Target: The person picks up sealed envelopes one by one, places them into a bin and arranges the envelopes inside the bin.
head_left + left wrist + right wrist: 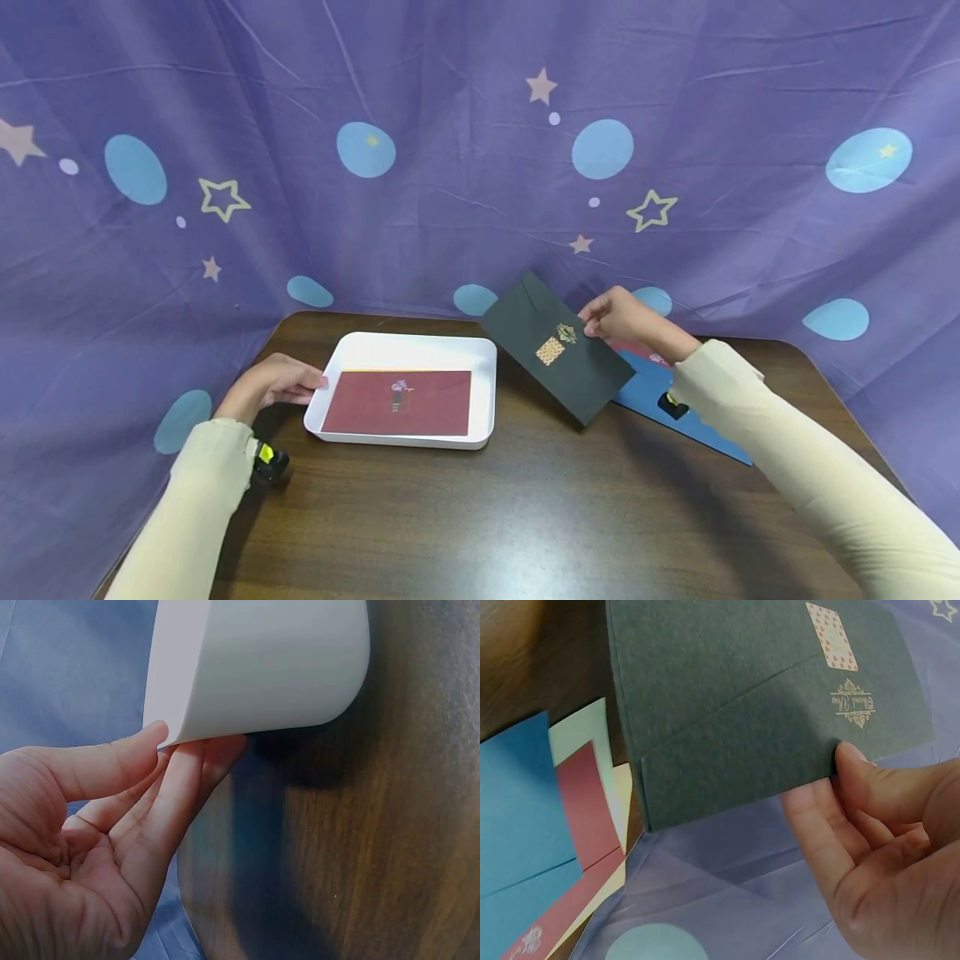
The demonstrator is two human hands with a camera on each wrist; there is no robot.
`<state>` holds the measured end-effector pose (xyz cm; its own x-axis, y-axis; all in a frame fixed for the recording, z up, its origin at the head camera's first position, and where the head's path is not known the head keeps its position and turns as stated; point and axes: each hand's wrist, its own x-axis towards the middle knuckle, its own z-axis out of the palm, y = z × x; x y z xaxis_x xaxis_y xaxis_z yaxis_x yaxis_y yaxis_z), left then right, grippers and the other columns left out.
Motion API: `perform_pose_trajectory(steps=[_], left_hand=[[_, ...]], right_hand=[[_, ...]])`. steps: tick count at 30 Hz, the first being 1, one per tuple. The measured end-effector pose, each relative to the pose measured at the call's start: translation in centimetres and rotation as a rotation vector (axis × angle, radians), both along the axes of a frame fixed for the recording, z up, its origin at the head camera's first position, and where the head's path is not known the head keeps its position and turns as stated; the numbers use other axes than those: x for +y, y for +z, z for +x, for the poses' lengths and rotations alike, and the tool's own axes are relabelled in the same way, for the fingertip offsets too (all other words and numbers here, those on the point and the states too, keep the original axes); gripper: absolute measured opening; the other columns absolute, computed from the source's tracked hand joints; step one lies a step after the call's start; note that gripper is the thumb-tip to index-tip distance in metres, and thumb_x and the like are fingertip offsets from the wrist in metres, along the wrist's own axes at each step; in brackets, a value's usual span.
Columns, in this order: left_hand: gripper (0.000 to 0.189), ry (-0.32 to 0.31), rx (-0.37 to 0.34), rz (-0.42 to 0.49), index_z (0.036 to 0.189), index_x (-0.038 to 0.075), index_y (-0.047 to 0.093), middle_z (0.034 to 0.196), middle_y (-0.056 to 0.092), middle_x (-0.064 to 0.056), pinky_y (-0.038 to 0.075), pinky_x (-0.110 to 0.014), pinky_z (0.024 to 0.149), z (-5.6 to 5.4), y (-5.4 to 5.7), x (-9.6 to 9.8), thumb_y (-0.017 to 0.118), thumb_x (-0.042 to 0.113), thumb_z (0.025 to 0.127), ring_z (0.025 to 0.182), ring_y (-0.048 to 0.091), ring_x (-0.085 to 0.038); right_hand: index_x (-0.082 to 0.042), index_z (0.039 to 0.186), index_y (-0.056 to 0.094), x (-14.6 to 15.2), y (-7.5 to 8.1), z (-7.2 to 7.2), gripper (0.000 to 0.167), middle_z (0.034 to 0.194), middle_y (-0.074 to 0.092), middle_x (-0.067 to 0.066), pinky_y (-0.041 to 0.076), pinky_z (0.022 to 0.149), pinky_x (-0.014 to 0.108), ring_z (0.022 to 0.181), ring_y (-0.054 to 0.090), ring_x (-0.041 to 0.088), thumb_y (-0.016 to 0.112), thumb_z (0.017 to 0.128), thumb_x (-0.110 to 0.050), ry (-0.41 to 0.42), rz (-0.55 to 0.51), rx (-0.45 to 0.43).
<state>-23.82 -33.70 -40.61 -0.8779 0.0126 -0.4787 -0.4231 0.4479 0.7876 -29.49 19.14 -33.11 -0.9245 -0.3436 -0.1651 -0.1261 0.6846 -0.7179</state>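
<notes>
My right hand [618, 318] pinches a dark green envelope [551, 375] by its edge, thumb on the front face. The envelope is tilted in the air and bears a gold "Thank You" print [853, 703] and a small patterned sticker [550, 351]. With thumb and fingers, my left hand [288, 382] grips the left rim of a white tray [401, 342]; the left wrist view shows the thumb [112, 761] at the rim and fingers against the outer wall. Inside the tray lies a dark red envelope [435, 403], with a thin yellow edge showing behind it.
Under my right forearm lies a blue envelope [697, 427], overlapping a red envelope [592, 802], a pale green one [585, 729] and a yellowish one [622, 784]. They rest on a brown wooden table [420, 517]. A purple patterned curtain [450, 75] hangs behind the table.
</notes>
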Motion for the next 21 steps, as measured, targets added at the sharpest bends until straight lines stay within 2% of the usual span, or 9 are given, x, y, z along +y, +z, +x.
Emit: perform_pose_trajectory(steps=[7,14,21], left_hand=[[0.039,0.003,0.003,-0.003,0.123,-0.021,0.059,0.076,0.071,0.004,0.063,-0.023,0.067,0.2,0.2,0.0,0.066,0.005,0.094,0.070,0.068,-0.006],[0.039,-0.002,0.000,0.003,0.124,-0.021,0.059,0.076,0.071,0.004,0.063,-0.023,0.068,0.2,0.3,0.0,0.066,0.004,0.095,0.070,0.069,-0.005],[0.036,-0.003,0.002,0.004,0.121,-0.019,0.062,0.075,0.071,0.005,0.063,-0.022,0.067,0.1,0.2,0.0,0.066,0.005,0.094,0.069,0.068,-0.005]], right_hand=[[0.012,0.123,0.066,-1.5,0.3,-0.4,0.030,0.083,0.074,0.006,0.053,0.066,0.022,0.071,0.057,0.010,0.065,0.094,0.007,-0.060,-0.085,0.008],[0.011,0.122,0.067,-3.1,0.7,-0.7,0.028,0.109,0.074,0.025,0.058,0.066,0.023,0.071,0.062,0.008,0.067,0.095,0.004,-0.048,-0.123,0.091],[0.009,0.123,0.068,-4.9,1.2,-0.6,0.027,0.108,0.073,0.023,0.061,0.072,0.029,0.077,0.064,0.010,0.066,0.096,0.002,-0.049,-0.157,0.119]])
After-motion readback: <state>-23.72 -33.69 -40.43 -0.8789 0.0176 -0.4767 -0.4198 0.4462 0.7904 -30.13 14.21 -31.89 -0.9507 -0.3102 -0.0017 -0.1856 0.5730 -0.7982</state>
